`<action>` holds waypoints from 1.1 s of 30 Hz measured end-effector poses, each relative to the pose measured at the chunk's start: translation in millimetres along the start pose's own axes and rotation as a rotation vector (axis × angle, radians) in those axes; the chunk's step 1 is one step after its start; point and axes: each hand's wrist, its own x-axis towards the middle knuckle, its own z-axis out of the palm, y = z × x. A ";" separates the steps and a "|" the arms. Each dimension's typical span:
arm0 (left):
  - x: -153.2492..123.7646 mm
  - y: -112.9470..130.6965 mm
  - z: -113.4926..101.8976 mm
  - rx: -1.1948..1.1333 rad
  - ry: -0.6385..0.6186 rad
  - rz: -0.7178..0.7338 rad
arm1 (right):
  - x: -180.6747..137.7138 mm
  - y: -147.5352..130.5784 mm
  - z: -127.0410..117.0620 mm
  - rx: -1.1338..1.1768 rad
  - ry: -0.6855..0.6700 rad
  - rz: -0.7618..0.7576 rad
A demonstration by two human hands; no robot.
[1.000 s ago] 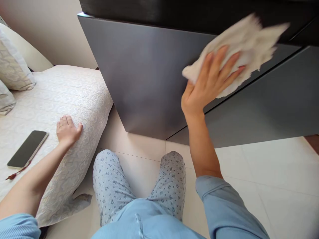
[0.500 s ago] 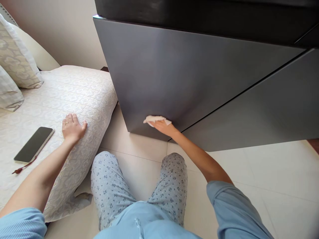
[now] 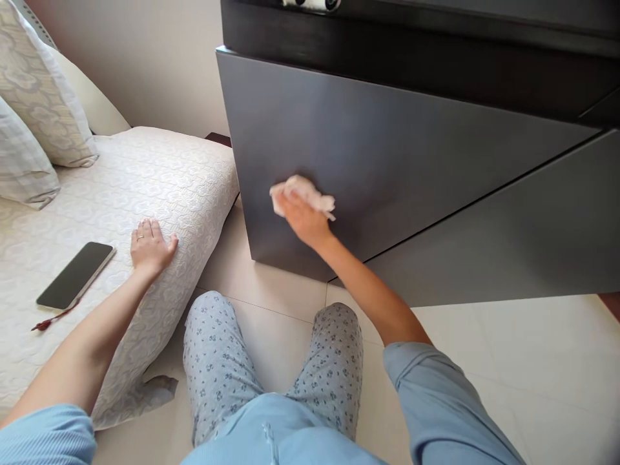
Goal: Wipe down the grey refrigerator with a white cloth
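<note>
My right hand (image 3: 304, 219) presses a crumpled white cloth (image 3: 303, 192) against the lower left part of a dark grey cabinet front (image 3: 387, 148), fingers closed over the cloth. My left hand (image 3: 151, 245) lies flat and open on the edge of a white quilted bed cover (image 3: 121, 187), fingers spread, a ring on one finger. A black phone (image 3: 76, 274) lies on the cover just left of that hand.
Pillows (image 3: 33, 123) lean at the far left of the bed. A second grey cabinet panel (image 3: 523, 245) runs to the right. Pale floor tiles (image 3: 508, 361) lie below, with my knees in patterned trousers (image 3: 271, 361) at the bottom centre.
My right hand swept the cloth from high on the cabinet front down to its bottom edge, then back up a little. The left hand stayed on the bed.
</note>
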 end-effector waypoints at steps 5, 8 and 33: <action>-0.4 0.2 4.5 0.003 0.021 -0.021 | -42.2 -26.1 79.9 0.033 -0.262 -0.319; -0.5 0.6 6.9 0.027 0.035 -0.045 | -36.1 -25.5 68.0 0.002 -0.236 -0.338; -5.3 3.7 6.7 -0.066 -0.019 -0.084 | 30.2 -44.2 176.4 0.124 -0.089 -0.387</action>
